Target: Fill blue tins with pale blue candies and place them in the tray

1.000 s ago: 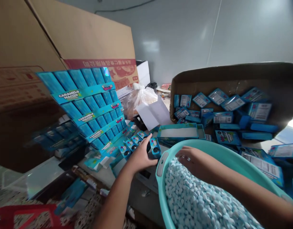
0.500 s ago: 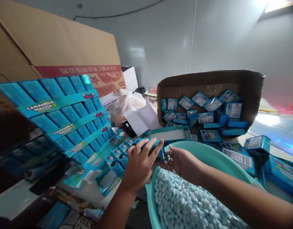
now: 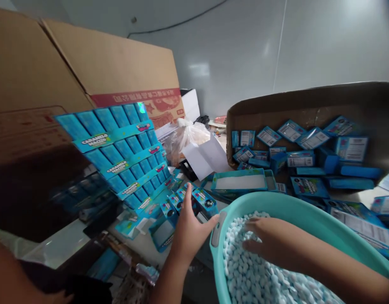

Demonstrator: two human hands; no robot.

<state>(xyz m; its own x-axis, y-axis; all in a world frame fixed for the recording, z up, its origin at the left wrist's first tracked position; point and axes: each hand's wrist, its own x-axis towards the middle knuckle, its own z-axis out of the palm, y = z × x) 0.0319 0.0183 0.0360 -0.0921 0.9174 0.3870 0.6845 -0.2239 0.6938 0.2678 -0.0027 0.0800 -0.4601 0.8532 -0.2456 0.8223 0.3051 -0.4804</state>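
My left hand reaches forward beside the teal basin and its fingers are curled round a small blue candy box at the end of a row of such boxes. My right hand lies palm down in the basin on the pale blue candies, its fingers bent into the heap; whether it holds any is hidden.
Stacked blue display trays marked CARAMELO MACIZO lean at the left before big cardboard cartons. A tipped carton at the right spills several blue boxes. An open blue tray, white paper and a plastic bag sit behind.
My right hand, which held candies at the small box half a second ago, has dropped back into the basin. My left hand has set the box down toward the row.
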